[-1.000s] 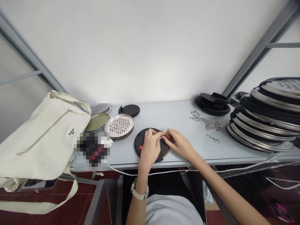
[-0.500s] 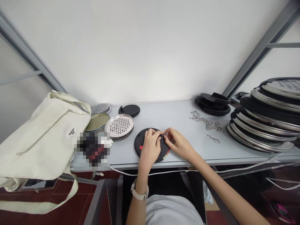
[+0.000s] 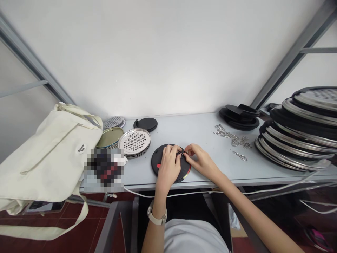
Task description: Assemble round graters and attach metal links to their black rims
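On the near side of the table [image 3: 205, 137], the left hand [image 3: 169, 163] bends over a black disc [image 3: 157, 154], apparently steadying it, grip unclear; the right hand [image 3: 201, 162] pinches a metal clip [image 3: 181, 155] near the disc's far-right edge, loose clips [image 3: 233, 138] rightward.

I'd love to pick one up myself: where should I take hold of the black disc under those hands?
The black disc lies flat, so I'd probably pinch its left rim, coming from the left: that edge is bare, while the left hand covers the middle and the right hand is at the right side.
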`<state>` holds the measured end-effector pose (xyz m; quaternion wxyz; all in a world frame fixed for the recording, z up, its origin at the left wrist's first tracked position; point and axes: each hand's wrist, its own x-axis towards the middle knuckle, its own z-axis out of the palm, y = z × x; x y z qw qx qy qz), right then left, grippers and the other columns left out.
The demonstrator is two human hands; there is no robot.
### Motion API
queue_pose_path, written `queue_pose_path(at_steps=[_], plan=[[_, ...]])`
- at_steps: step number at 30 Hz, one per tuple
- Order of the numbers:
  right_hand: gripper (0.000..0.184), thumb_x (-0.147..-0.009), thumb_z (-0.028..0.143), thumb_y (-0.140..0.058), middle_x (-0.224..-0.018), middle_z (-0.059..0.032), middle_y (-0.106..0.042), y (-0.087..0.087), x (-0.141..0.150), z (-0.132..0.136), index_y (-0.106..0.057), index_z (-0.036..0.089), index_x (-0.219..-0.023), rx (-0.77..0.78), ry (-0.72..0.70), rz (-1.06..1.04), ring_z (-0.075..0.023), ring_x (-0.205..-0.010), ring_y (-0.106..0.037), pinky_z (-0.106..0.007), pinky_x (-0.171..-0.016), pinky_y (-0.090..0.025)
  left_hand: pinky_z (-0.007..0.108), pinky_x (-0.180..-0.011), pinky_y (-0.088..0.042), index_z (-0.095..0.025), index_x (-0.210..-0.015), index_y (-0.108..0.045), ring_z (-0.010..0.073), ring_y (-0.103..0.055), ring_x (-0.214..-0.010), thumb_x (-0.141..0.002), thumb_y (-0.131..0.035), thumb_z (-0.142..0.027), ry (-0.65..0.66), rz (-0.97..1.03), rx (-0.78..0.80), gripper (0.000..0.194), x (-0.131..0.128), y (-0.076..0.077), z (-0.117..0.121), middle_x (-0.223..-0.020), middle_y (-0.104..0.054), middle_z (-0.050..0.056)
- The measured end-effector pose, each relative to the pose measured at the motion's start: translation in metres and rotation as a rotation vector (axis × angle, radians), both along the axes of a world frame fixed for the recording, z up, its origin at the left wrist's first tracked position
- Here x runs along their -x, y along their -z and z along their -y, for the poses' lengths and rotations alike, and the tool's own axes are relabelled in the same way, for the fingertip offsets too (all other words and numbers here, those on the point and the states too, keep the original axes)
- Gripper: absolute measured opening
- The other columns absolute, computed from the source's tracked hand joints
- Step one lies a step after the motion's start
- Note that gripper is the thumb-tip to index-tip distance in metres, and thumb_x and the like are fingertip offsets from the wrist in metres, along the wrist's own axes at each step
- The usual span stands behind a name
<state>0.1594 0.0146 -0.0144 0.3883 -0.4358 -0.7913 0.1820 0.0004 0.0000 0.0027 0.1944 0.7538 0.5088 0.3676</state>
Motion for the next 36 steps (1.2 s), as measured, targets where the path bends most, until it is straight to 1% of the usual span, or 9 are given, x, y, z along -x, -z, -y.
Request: queue_pose_path(at_steps=[4,8,16,19,22,25,30,33,36], plan=[[0.009,-0.09,0.027,-0.049,-0.088,-0.0057,-0.054,-0.007,0.002,0.004,-0.053,0.022,-0.097,-0.036,-0.029,0.013,-0.0199,-0.084,-0.053,-0.036,-0.078,-0.046,0.034,-0.087,-0.041,-0.022,-0.092,-0.052,0.0188,-0.048,-0.096,-0.086,-0.044,-0.006,-0.005,0.013,0.0,0.019,0.0,-0.001,0.0,-0.095,-0.051,0.003],[0.011,-0.09,0.025,-0.049,-0.093,-0.0066,-0.056,-0.011,0.003,0.006,-0.054,0.023,-0.099,-0.053,-0.058,0.01,-0.0206,-0.088,-0.054,-0.037,-0.08,-0.047,0.034,-0.085,-0.042,-0.021,-0.089,-0.053,0.0184,-0.049,-0.092,-0.088,-0.043,-0.009,-0.017,0.023,-0.012,0.016,0.0,-0.001,0.0,-0.091,-0.051,0.003],[0.015,-0.087,0.024,-0.054,-0.094,-0.0059,-0.056,-0.007,0.001,0.004,-0.052,0.023,-0.102,-0.051,-0.073,0.0,-0.021,-0.09,-0.054,-0.037,-0.081,-0.047,0.031,-0.081,-0.044,-0.021,-0.084,-0.055,0.0174,-0.053,-0.089,-0.087,-0.044,-0.009,-0.025,0.073,-0.033,0.017,0.001,-0.001,-0.003,-0.088,-0.054,0.003],[0.017,-0.086,0.028,-0.057,-0.094,-0.0061,-0.055,-0.006,0.0,0.004,-0.052,0.023,-0.101,-0.047,-0.083,-0.006,-0.0214,-0.09,-0.054,-0.038,-0.081,-0.047,0.028,-0.076,-0.044,-0.02,-0.084,-0.056,0.0154,-0.055,-0.083,-0.087,-0.044,-0.01,-0.043,0.122,-0.037,0.016,0.001,-0.001,-0.005,-0.085,-0.055,0.002],[0.016,-0.087,0.029,-0.056,-0.093,-0.0062,-0.055,-0.005,0.0,0.004,-0.052,0.023,-0.101,-0.048,-0.076,-0.007,-0.0214,-0.089,-0.053,-0.038,-0.081,-0.047,0.026,-0.073,-0.045,-0.02,-0.084,-0.056,0.0133,-0.056,-0.077,-0.088,-0.045,-0.012,-0.051,0.17,-0.041,0.013,0.001,-0.002,-0.005,-0.083,-0.057,0.001],[0.014,-0.089,0.028,-0.053,-0.094,-0.0063,-0.056,-0.006,0.0,0.004,-0.052,0.023,-0.102,-0.044,-0.074,-0.006,-0.0209,-0.089,-0.054,-0.038,-0.081,-0.047,0.026,-0.072,-0.044,-0.02,-0.084,-0.056,0.0133,-0.056,-0.077,-0.089,-0.045,-0.015,-0.013,0.173,-0.036,0.013,0.001,-0.005,-0.004,-0.083,-0.058,0.001],[0.014,-0.089,0.028,-0.051,-0.094,-0.0058,-0.057,-0.005,0.0,0.005,-0.05,0.023,-0.102,-0.04,-0.044,-0.038,-0.0199,-0.089,-0.056,-0.036,-0.081,-0.048,0.027,-0.076,-0.044,-0.02,-0.087,-0.056,0.0146,-0.055,-0.082,-0.089,-0.043,-0.011,0.044,0.152,-0.048,0.016,0.001,-0.008,-0.002,-0.087,-0.058,0.002],[0.013,-0.09,0.026,-0.049,-0.095,-0.006,-0.057,-0.002,-0.001,0.003,-0.048,0.023,-0.103,-0.025,-0.037,-0.045,-0.0197,-0.09,-0.055,-0.037,-0.081,-0.048,0.027,-0.078,-0.044,-0.02,-0.089,-0.056,0.0149,-0.055,-0.085,-0.087,-0.045,-0.009,0.111,0.142,-0.047,0.015,0.0,-0.009,-0.001,-0.088,-0.058,0.002],[0.01,-0.091,0.023,-0.047,-0.094,-0.0058,-0.056,0.001,-0.003,0.001,-0.049,0.022,-0.1,-0.028,-0.064,-0.011,-0.0198,-0.09,-0.054,-0.037,-0.08,-0.047,0.03,-0.082,-0.044,-0.021,-0.09,-0.056,0.0162,-0.054,-0.089,-0.086,-0.048,-0.01,0.178,0.117,-0.048,0.014,-0.002,-0.009,0.001,-0.089,-0.058,0.001]])
